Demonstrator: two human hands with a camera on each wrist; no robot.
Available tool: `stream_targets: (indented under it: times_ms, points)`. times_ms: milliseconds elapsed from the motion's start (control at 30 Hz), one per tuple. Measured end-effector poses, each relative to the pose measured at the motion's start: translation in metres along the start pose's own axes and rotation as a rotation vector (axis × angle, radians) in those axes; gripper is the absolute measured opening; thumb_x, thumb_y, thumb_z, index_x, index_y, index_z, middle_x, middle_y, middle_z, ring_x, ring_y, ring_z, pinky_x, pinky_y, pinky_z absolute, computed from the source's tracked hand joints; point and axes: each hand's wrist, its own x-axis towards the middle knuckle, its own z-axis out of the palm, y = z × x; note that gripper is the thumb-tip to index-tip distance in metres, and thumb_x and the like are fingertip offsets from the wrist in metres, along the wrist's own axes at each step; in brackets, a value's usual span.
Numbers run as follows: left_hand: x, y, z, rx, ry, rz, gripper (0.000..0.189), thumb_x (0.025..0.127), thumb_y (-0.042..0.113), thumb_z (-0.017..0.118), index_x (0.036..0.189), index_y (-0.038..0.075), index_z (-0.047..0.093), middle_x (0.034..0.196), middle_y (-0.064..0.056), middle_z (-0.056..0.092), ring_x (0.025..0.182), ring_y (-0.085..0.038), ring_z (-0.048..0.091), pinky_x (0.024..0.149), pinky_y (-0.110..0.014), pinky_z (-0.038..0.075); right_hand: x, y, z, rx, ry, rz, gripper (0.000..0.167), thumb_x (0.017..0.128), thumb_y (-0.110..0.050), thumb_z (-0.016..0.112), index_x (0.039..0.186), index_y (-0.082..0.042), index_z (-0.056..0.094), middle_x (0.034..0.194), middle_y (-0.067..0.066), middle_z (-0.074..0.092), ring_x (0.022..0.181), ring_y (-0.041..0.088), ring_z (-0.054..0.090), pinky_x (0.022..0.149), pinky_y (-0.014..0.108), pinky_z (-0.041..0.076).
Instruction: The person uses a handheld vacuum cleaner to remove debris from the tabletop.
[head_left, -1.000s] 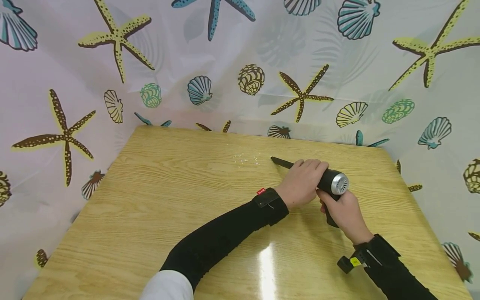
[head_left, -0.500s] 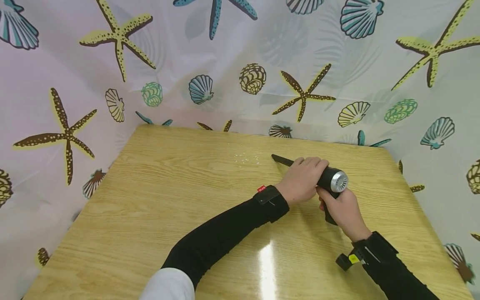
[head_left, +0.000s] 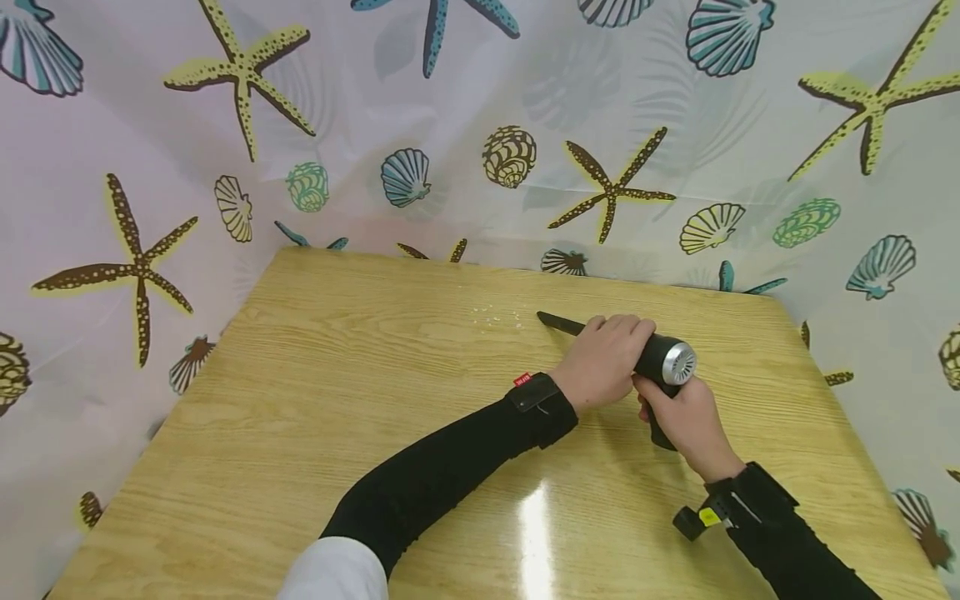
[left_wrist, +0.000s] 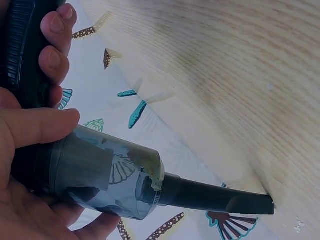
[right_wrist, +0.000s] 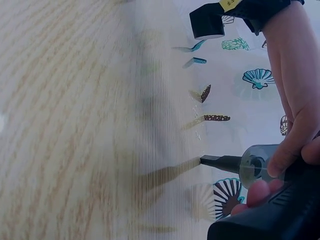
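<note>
A black handheld vacuum cleaner with a silver vented end is held over the right half of the table. My left hand grips its barrel from above, fingers wrapped round it. Below the silver end, my right hand holds the handle. The slim black nozzle points left and tilts down toward the tabletop. Small white bits lie scattered just left of its tip. In the left wrist view, the clear dust cup sits between my left fingers and the nozzle; contact between tip and wood cannot be judged.
The wood-grain table ends at the back against a white curtain printed with starfish and shells. The curtain also encloses both sides. A wrist camera juts out from my right wrist.
The nozzle tip has shifted slightly left, toward the white bits. Both hands keep their grip on the vacuum cleaner, and the head view has turned a little.
</note>
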Motion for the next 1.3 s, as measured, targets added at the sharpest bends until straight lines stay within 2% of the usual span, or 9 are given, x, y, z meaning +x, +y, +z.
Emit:
stream_targets:
  times_ms: [233, 467, 800, 1300]
  points:
    - [-0.006, 0.004, -0.004, 0.026, 0.001, -0.017, 0.045, 0.092, 0.028, 0.067, 0.131, 0.015, 0.05, 0.125, -0.001, 0.062, 0.119, -0.016, 0.059, 0.099, -0.038, 0.048, -0.003, -0.003, -0.003, 0.014, -0.013, 0.02, 0.043, 0.099, -0.033, 0.062, 0.125, -0.001, 0.05, 0.089, 0.015, 0.061, 0.07, 0.02, 0.065, 0.067, 0.032, 0.056]
    - [-0.013, 0.005, -0.009, 0.05, -0.011, -0.038, 0.053, 0.088, 0.029, 0.071, 0.133, 0.013, 0.049, 0.125, -0.001, 0.061, 0.119, -0.017, 0.059, 0.098, -0.038, 0.048, -0.003, -0.004, -0.001, 0.013, -0.038, 0.001, 0.044, 0.099, -0.031, 0.062, 0.128, -0.001, 0.048, 0.091, 0.017, 0.06, 0.07, 0.021, 0.064, 0.067, 0.032, 0.056]
    - [-0.018, 0.003, -0.01, 0.079, 0.01, -0.046, 0.05, 0.087, 0.028, 0.071, 0.129, 0.013, 0.05, 0.122, -0.002, 0.063, 0.115, -0.016, 0.061, 0.096, -0.038, 0.049, -0.002, -0.004, 0.002, 0.01, -0.052, -0.009, 0.041, 0.099, -0.031, 0.061, 0.125, -0.001, 0.049, 0.09, 0.017, 0.061, 0.069, 0.021, 0.064, 0.066, 0.032, 0.056]
    - [-0.019, 0.002, -0.011, 0.095, 0.012, -0.051, 0.051, 0.087, 0.029, 0.071, 0.131, 0.014, 0.05, 0.124, -0.001, 0.062, 0.117, -0.016, 0.059, 0.098, -0.039, 0.048, -0.001, -0.005, 0.005, -0.025, -0.042, -0.022, 0.043, 0.099, -0.033, 0.061, 0.127, -0.002, 0.049, 0.091, 0.02, 0.061, 0.07, 0.023, 0.064, 0.067, 0.032, 0.055]
